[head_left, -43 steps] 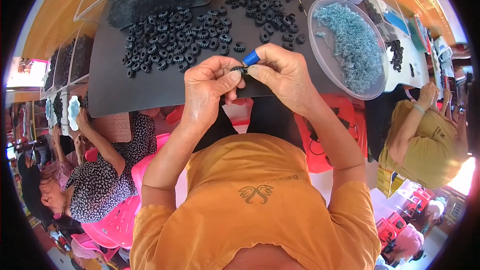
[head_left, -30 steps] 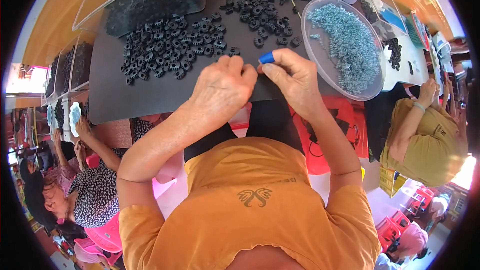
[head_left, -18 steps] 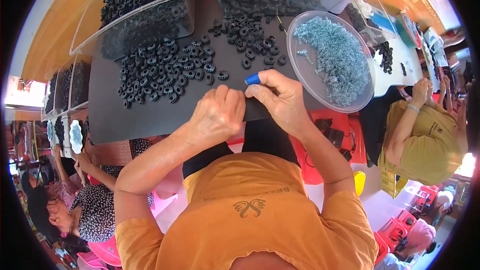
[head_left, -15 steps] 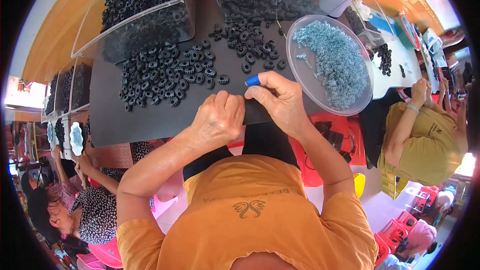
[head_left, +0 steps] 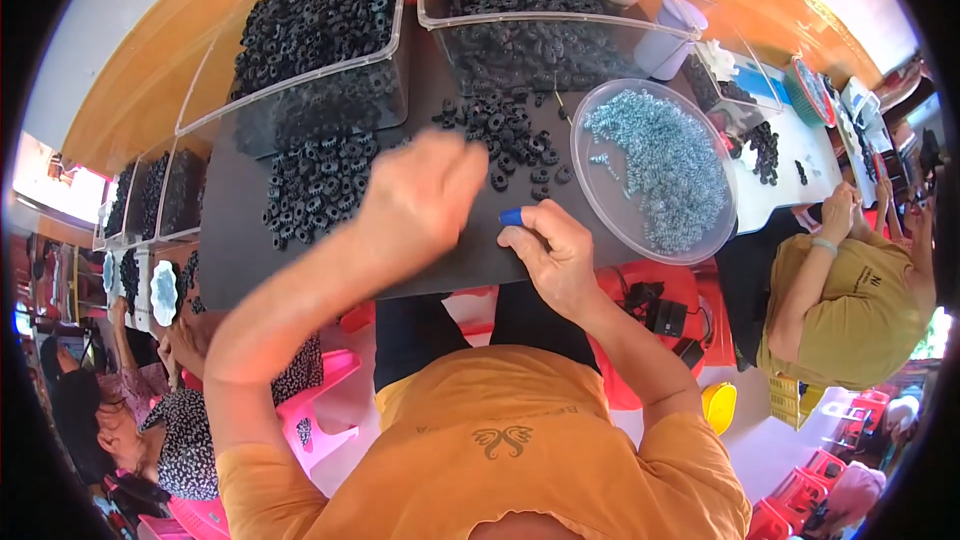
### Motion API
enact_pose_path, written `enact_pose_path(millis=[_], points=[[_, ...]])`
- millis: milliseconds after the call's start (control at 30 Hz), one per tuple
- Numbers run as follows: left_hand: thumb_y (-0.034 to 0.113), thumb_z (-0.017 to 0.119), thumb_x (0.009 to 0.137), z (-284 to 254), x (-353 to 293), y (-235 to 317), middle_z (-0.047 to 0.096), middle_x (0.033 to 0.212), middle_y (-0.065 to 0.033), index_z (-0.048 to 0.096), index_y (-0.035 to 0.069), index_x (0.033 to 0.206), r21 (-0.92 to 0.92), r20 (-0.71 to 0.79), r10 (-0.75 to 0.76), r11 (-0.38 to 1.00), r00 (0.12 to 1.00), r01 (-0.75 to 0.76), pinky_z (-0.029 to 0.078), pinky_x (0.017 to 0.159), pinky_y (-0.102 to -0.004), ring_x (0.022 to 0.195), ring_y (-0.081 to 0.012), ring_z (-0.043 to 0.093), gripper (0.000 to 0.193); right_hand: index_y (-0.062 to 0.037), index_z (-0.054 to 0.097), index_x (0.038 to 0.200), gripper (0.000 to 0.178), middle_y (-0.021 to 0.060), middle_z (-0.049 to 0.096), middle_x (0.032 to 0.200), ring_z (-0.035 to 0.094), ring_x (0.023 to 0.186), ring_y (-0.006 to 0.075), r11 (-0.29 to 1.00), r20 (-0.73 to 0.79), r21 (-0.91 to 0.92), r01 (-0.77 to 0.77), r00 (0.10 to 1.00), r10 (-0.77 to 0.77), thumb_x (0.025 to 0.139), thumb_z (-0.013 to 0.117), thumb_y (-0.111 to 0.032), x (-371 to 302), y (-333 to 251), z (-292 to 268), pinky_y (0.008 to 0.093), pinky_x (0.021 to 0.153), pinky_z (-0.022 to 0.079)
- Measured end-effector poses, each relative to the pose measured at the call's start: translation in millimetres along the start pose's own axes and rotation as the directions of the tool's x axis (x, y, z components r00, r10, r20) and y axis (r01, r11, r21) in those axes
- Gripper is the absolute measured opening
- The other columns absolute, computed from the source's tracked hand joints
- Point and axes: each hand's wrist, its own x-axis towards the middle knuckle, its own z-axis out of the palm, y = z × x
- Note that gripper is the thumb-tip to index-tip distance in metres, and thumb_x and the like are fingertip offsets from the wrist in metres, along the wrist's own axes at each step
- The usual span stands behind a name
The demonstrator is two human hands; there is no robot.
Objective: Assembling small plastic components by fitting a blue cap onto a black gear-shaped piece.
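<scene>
My left hand [head_left: 420, 190] is smeared by motion above the dark table mat [head_left: 300, 275], so its fingers do not read clearly. It hovers beside a pile of small black ring-shaped plastic pieces [head_left: 318, 185] and covers part of it. My right hand [head_left: 552, 255] is at the mat's near edge, its thumb and index finger closed together; blue tape wraps the index finger. Whatever they pinch, if anything, is too small to make out. A second cluster of black pieces [head_left: 505, 130] lies beyond my hands. To its right, a round clear tray [head_left: 612, 202] holds pale-blue coil springs [head_left: 668, 165].
Two clear bins of black pieces stand behind, one left [head_left: 295, 83] and one right [head_left: 560, 18]. A lilac cup [head_left: 670, 35] is by the right bin. Co-workers sit left and right; an olive sleeve [head_left: 795, 305] shows at right. A red stool [head_left: 630, 380] stands beside me.
My left hand has parted from my right and moved up and left toward the black pieces. My right hand stays pinched. The view has shifted, so the table sits lower.
</scene>
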Motion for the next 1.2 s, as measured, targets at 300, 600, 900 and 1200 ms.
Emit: enact_pose_path(millis=[300, 600, 900, 1200], points=[[-0.007, 0.057, 0.073, 0.8, 103.5, -83.1, 0.056, 0.095, -0.0212, 0.052, 0.001, 0.113, 0.018, -0.567, 0.227, 0.964, 0.792, -0.264, 0.048, 0.069, -0.0438, 0.087, -0.0379, 0.057, 0.041, 0.0000, 0.064, 0.089, 0.008, 0.0044, 0.053, 0.073, 0.050, 0.063, 0.0120, 0.998, -0.003, 0.039, 0.049, 0.999, -0.049, 0.080, 0.065, 0.000, 2.3, 1.3, 2.3, 0.0253, 0.057, 0.040], [0.013, 0.074, 0.062, 34.9, -34.2, -7.8, 0.054, 0.111, -0.0155, 0.057, 0.004, 0.100, 0.035, 0.254, -0.015, 0.999, 0.967, 0.006, 0.039, 0.092, -0.0488, 0.112, -0.0343, 0.047, 0.042, 0.0009, 0.059, 0.085, 0.021, 0.0090, 0.058, 0.069, 0.051, 0.061, 0.0239, 0.987, 0.000, -0.013, 0.160, 0.987, -0.160, 0.069, 0.067, 0.009, 7.3, -1.2, 0.5, 0.0333, 0.054, 0.042], [0.019, 0.070, 0.074, 36.6, -42.6, -35.0, 0.051, 0.114, -0.0152, 0.055, 0.007, 0.103, 0.174, 0.316, -0.136, 0.981, 0.939, 0.084, 0.034, 0.095, -0.0474, 0.119, -0.0343, 0.043, 0.034, 0.0002, 0.059, 0.087, 0.023, 0.0083, 0.058, 0.068, 0.050, 0.060, 0.0237, 0.984, -0.020, -0.039, 0.174, 0.984, -0.175, 0.068, 0.067, 0.010, 4.3, -1.2, 6.2, 0.0331, 0.054, 0.041], [0.013, 0.067, 0.076, 28.9, -41.4, -49.2, 0.055, 0.106, -0.0124, 0.057, 0.004, 0.101, 0.223, 0.309, -0.169, 0.970, 0.936, 0.101, 0.040, 0.087, -0.0405, 0.106, -0.0298, 0.051, 0.028, 0.0020, 0.063, 0.090, 0.014, 0.0060, 0.052, 0.069, 0.048, 0.057, 0.0138, 0.982, -0.020, -0.055, 0.183, 0.983, -0.184, 0.077, 0.065, 0.006, 3.4, 1.0, 6.2, 0.0264, 0.051, 0.038]])
